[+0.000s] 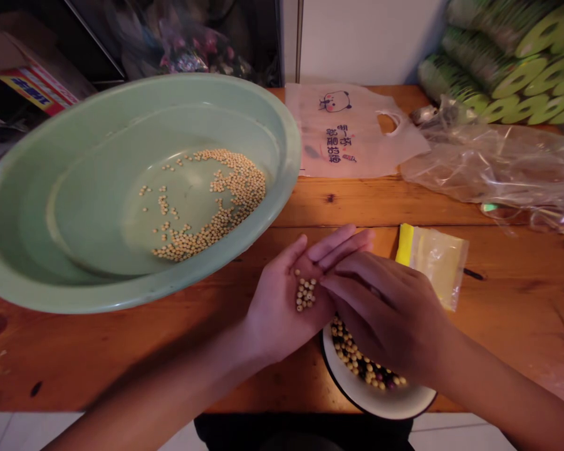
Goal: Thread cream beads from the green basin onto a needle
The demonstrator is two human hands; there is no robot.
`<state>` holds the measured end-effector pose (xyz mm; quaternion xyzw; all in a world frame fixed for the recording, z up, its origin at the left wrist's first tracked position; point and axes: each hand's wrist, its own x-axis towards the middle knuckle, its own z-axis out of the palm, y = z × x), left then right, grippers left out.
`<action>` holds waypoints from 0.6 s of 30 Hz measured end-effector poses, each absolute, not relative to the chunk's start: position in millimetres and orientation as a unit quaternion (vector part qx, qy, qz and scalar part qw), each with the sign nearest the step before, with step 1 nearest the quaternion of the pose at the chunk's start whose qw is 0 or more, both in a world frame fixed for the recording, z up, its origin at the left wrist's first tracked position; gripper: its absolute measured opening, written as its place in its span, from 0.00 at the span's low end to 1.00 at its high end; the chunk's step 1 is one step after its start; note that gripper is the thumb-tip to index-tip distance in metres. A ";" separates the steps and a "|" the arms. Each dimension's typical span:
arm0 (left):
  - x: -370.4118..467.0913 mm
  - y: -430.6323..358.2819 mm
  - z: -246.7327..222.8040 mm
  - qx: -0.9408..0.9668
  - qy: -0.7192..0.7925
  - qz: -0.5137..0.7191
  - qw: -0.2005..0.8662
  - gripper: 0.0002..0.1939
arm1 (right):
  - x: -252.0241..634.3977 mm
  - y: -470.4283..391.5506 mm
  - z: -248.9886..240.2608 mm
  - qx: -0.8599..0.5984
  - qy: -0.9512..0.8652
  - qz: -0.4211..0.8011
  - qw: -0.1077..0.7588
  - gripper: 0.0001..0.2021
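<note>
My left hand (275, 307) is palm up and slightly cupped, with a small cluster of pale round beads (305, 293) lying in it. Over its fingers and palm edge reaches my right hand (399, 313), fingertips drawn together beside the beads; whatever they may pinch is hidden. Partly under both hands stands a white bowl (380, 404) with a dark rim. It holds mixed pale and dark beads (357, 363). To the left, a large green basin (94, 250) contains many pale beads (239, 181), mostly gathered along its right and near side.
A small clear packet with a yellow edge (435, 263) lies beyond my right hand. Behind it are a printed plastic bag (357, 131) and crumpled clear plastic (498, 163). Green wrapped rolls (512, 75) are stacked back right. A cardboard box (28, 69) sits back left.
</note>
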<state>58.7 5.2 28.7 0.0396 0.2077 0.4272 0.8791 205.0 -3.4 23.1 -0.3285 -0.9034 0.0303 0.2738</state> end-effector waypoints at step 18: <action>62.9 9.2 29.2 -0.018 0.253 0.422 0.870 0.24 | 218.6 2.3 40.3 -0.391 -0.872 0.165 0.243 0.07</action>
